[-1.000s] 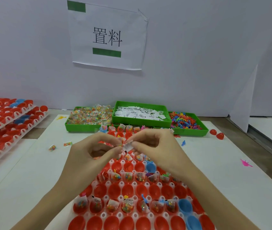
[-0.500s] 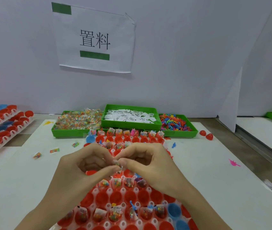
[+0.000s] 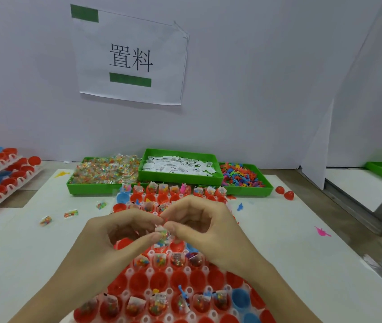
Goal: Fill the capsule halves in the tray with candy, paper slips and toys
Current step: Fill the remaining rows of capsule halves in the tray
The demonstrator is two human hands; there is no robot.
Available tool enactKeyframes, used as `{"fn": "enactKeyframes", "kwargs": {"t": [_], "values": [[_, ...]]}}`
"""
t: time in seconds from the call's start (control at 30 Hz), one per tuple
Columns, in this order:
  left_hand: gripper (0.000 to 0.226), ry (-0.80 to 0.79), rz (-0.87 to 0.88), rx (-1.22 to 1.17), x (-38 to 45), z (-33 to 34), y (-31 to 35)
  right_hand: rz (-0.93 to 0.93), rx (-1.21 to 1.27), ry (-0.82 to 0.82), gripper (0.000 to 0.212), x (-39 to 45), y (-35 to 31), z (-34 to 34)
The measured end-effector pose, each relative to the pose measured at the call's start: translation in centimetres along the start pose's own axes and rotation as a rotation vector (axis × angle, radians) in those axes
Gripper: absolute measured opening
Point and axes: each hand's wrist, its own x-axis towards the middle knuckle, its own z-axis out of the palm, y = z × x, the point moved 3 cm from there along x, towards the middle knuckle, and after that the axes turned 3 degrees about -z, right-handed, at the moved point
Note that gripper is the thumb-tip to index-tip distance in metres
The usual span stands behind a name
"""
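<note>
White bench against a white wall with a taped paper sign (image 3: pixel 130 58); we work over the tray (image 3: pixel 180 319) at bench centre. Our left hand (image 3: pixel 106 243) and right hand (image 3: pixel 205 227) meet above the tray's middle, fingertips together, pinching between them one candy packet (image 3: pixel 163 235) with what looks like a paper slip against it; we cannot tell whether a toy is included. Directly below, the capsule halves (image 3: pixel 159 279) of one row stand bare, red inside. We judge the fill roughly half done: the far rows near the bins, the row just past our hands, and the near row each show packets and slips, some with small toys, while the row between, part of the hidden middle and the blue halves at right appear unfilled. Further out, three green bins line the back: the candy bin (image 3: pixel 103 173) heaped with packets, the slip bin (image 3: pixel 178 166) full of white slips, the toy bin (image 3: pixel 243 176) full of coloured figures. Stray packets and toys lie on the bench; stacked trays (image 3: pixel 1 173) of halves wait at far left.
</note>
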Motion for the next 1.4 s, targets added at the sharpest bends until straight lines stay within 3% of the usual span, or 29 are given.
{"fn": "enactKeyframes", "kwargs": {"t": [0.07,0.13,0.27,0.37,0.47,0.7,0.9,1.17,1.4], "values": [[0.023,-0.007,0.013,0.021,-0.1,0.1,0.0,0.005,-0.02,0.081,0.011,1.0,0.5,-1.4],[0.021,-0.009,0.024,0.026,-0.1,0.3,-0.2,0.038,-0.103,0.262,0.012,2.5,2.0,-4.2],[0.018,0.002,0.019,0.037,-0.1,0.5,-0.4,0.284,-0.529,0.541,0.015,5.5,7.3,-11.7],[0.017,0.015,0.026,0.061,-0.1,0.4,-0.4,0.522,-0.911,0.407,0.018,6.7,12.0,-16.9],[0.017,0.017,0.032,0.099,-0.1,0.4,-0.6,0.605,-1.069,0.243,0.013,7.0,14.7,-19.1],[0.018,-0.011,0.031,0.118,0.0,0.3,-1.1,0.624,-1.109,0.141,0.02,8.2,15.5,-19.3],[0.019,-0.043,0.041,0.136,-0.1,0.5,-1.1,0.658,-1.15,0.198,0.029,8.8,16.3,-18.4],[0.017,-0.038,0.025,0.138,-0.1,0.3,-1.0,0.65,-1.14,0.152,0.017,9.1,16.0,-18.6],[0.015,-0.019,0.038,0.139,0.0,0.2,-0.7,0.498,-0.78,0.459,0.006,7.6,15.7,-19.2]]}}
